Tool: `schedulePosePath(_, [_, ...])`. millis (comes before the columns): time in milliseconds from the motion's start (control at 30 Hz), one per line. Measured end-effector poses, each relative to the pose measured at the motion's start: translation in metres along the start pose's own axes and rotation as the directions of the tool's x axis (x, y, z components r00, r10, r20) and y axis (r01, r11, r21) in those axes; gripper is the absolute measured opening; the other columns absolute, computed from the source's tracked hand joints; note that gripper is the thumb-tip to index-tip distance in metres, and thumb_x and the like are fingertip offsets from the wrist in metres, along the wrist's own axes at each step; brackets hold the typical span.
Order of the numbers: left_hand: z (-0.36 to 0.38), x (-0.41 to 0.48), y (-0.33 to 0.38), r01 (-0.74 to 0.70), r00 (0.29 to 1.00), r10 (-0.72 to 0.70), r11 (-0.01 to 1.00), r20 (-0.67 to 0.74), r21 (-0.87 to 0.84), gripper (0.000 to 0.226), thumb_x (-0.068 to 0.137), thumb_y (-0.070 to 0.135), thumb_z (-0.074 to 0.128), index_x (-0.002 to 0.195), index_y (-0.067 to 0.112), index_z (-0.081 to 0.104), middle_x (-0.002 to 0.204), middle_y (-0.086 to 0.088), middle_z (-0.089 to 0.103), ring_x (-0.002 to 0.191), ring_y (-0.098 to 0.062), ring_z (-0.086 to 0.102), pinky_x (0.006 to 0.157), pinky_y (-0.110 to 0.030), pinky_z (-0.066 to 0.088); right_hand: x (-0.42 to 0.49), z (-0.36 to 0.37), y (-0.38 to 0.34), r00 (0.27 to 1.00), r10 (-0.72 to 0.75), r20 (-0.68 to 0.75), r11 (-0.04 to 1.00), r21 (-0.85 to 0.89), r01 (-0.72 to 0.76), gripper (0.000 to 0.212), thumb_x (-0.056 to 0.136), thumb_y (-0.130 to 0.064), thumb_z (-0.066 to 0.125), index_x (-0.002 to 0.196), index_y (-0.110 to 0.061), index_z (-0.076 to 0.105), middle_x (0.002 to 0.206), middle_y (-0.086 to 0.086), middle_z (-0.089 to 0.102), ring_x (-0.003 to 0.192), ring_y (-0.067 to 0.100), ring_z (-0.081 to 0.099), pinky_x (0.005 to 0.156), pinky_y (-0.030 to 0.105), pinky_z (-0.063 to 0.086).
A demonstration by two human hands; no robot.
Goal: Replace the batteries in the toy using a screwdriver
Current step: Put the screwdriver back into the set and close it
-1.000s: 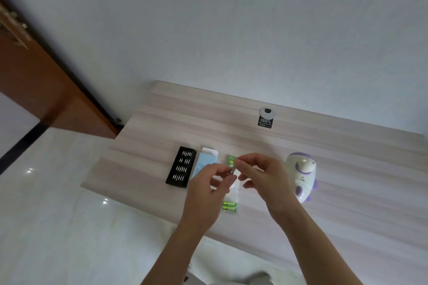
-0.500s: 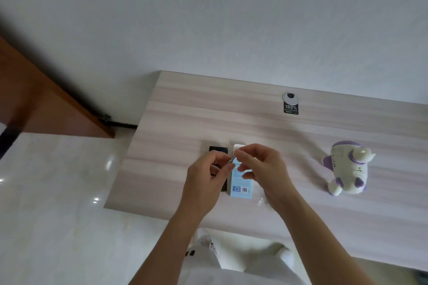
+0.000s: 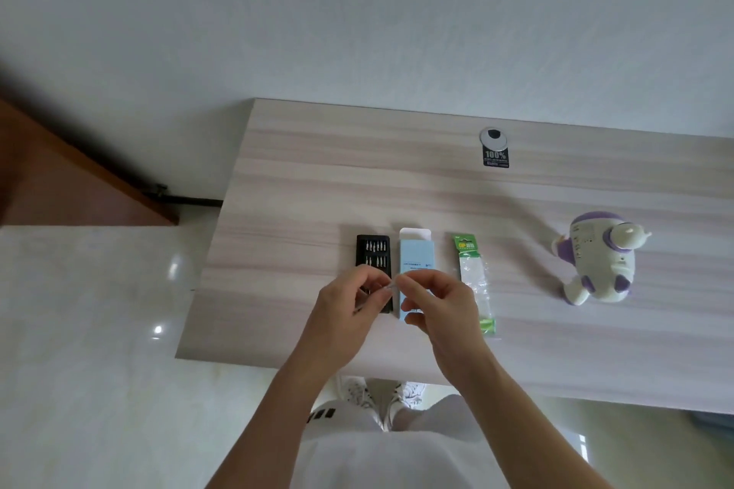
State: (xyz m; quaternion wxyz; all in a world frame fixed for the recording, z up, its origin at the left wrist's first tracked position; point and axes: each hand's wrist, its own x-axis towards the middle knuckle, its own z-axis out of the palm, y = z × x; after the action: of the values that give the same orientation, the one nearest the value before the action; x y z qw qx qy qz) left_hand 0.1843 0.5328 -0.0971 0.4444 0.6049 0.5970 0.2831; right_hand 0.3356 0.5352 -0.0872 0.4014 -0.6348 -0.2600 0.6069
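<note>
Pale wood-grain table (image 3: 298, 179) set against white wall (image 3: 357, 12), glossy floor (image 3: 79, 310) beneath. Toy (image 3: 599, 262) laid at right, well apart. Screwdriver (image 3: 387, 288) pinched between left hand (image 3: 349, 314) and right hand (image 3: 437, 302).

Both forearms reach forward; left hand (image 3: 346, 316) and right hand (image 3: 441, 308) meet at blue box (image 3: 416, 255) left edge, fingers curled, each pinching the screwdriver (image 3: 391, 287).

A light wood-grain table (image 3: 317, 179) is set against a plain pale wall (image 3: 357, 12), with a round grey cable grommet (image 3: 493, 136) and a black sticker (image 3: 495, 159) seen near its far edge. A glossy pale floor (image 3: 79, 369) is marked by small bright reflections (image 3: 158, 329), and a brown wooden panel (image 3: 59, 187) is seen at the left.
</note>
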Motion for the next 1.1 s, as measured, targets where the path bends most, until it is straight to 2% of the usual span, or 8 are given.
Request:
schedulePosePath(100, [0.001,0.003,-0.004,0.014,1.0,-0.014,1.0,0.0,0.025,0.004,0.095,0.024,0.066,0.098,0.021,0.066,0.083,0.015,0.062,0.073,-0.001,0.056,0.063,-0.008,0.041,0.005,0.002,0.005,0.999,0.04,0.029,0.999,0.023,-0.04,0.008,0.086,-0.011,0.075,0.087,-0.004,0.075,0.074,0.008,0.067,0.065,0.019,0.059,0.056,0.026,0.049])
schedulePosePath(300, [0.003,0.009,-0.005,0.035,0.999,-0.035,0.999,-0.003,0.036,0.005,0.097,0.022,0.064,0.093,0.02,0.062,0.077,0.013,0.058,0.069,0.001,0.053,0.062,-0.009,0.042,0.014,0.0,0.004,0.998,-0.009,0.059,0.999,-0.036,0.011,0.006,0.087,-0.009,0.072,0.086,-0.004,0.074,0.07,0.002,0.067,0.062,0.015,0.059,0.055,0.027,0.049])
schedulePosePath(400, [0.008,0.013,-0.009,0.065,0.998,-0.065,0.997,0.0,0.048,0.01,0.098,0.022,0.061,0.089,0.021,0.057,0.076,0.011,0.058,0.062,0.001,0.049,0.058,-0.011,0.04,0.019,-0.004,0.003,0.999,0.039,0.038,0.999,0.036,-0.04,0.005,0.09,-0.01,0.07,0.086,-0.007,0.071,0.072,0.003,0.064,0.061,0.015,0.058,0.054,0.025,0.048])
schedulePosePath(467, [0.008,0.015,-0.017,0.114,0.993,-0.112,0.993,-0.036,0.042,0.013,0.1,0.023,0.058,0.088,0.023,0.053,0.078,0.006,0.059,0.059,-0.001,0.047,0.056,-0.015,0.038,0.027,-0.013,0.0,0.999,0.051,-0.019,0.995,0.089,-0.049,0.005,0.091,-0.012,0.069,0.087,-0.01,0.07,0.075,0.006,0.062,0.06,0.013,0.06,0.053,0.024,0.048])
schedulePosePath(533, [0.005,0.016,-0.026,0.17,0.982,-0.168,0.985,-0.088,0.021,0.013,0.1,0.023,0.057,0.088,0.022,0.052,0.078,0.004,0.058,0.056,-0.004,0.046,0.057,-0.019,0.04,0.037,-0.027,-0.004,0.999,0.012,-0.05,0.999,0.04,-0.01,0.003,0.092,-0.012,0.069,0.09,-0.01,0.068,0.08,0.008,0.065,0.06,0.013,0.064,0.053,0.026,0.05])
schedulePosePath(667, [-0.005,0.018,-0.039,0.242,0.961,-0.239,0.97,-0.141,-0.001,0.011,0.101,0.022,0.056,0.09,0.021,0.053,0.078,0.004,0.057,0.062,-0.01,0.05,0.062,-0.026,0.045,0.049,-0.041,-0.006,1.0,0.022,-0.001,0.998,0.057,-0.021,0.007,0.096,-0.014,0.063,0.097,-0.007,0.063,0.09,0.007,0.072,0.07,0.022,0.072,0.055,0.028,0.053])
schedulePosePath(800, [-0.01,0.022,-0.045,0.275,0.947,-0.264,0.961,-0.183,0.04,0.014,0.102,0.025,0.054,0.088,0.023,0.051,0.073,0.006,0.054,0.057,-0.004,0.043,0.058,-0.022,0.039,0.054,-0.038,-0.001,0.996,0.074,0.053,0.994,0.073,-0.078,0.006,0.099,-0.014,0.059,0.099,-0.009,0.06,0.094,0.008,0.076,0.072,0.025,0.073,0.054,0.028,0.054])
schedulePosePath(1100, [-0.011,0.044,-0.081,0.224,0.975,-0.217,0.942,-0.055,0.248,0.024,0.102,0.024,0.05,0.081,0.013,0.045,0.057,0.006,0.039,0.054,-0.012,0.035,0.057,-0.032,0.03,0.073,-0.012,0.013,0.997,0.076,-0.025,0.994,-0.08,-0.078,0.002,0.094,-0.01,0.066,0.095,-0.008,0.065,0.096,0.012,0.071,0.072,0.024,0.074,0.058,0.031,0.057])
